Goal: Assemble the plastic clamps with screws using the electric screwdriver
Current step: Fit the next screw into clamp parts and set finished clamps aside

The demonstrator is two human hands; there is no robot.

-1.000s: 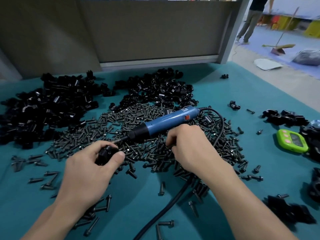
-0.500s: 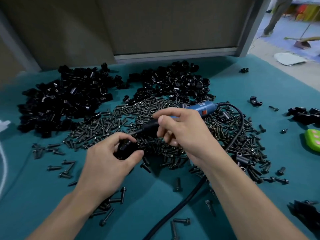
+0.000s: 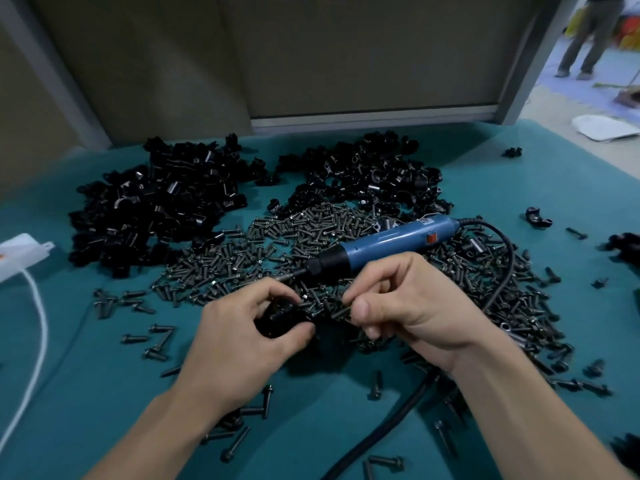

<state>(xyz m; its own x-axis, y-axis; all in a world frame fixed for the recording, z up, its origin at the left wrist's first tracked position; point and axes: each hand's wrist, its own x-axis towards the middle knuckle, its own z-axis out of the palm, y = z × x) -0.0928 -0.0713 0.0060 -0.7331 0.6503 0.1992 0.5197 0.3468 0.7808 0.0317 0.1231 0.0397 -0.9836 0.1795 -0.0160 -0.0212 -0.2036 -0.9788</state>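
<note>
**Hands bring screw to clamp**

Teal worktop (image 3: 86,393): clamp heaps (image 3: 162,206) along the far edge, screw pile (image 3: 277,244) and blue electric screwdriver (image 3: 384,245) mid-worktop. The left grip (image 3: 239,344) curls round a black clamp (image 3: 280,322). Just beside it, the right grip (image 3: 412,317) pinches a screw (image 3: 338,309). Best entered straight into the hole.

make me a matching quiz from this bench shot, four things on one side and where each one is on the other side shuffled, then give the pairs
Things:
1. electric screwdriver
2. black clamp
3. screw
4. white cable

Places:
a. gripped in the left hand
b. along the left edge of the table
c. lying on the screw pile
d. pinched in the right hand

Pairs: 1-c, 2-a, 3-d, 4-b
</note>
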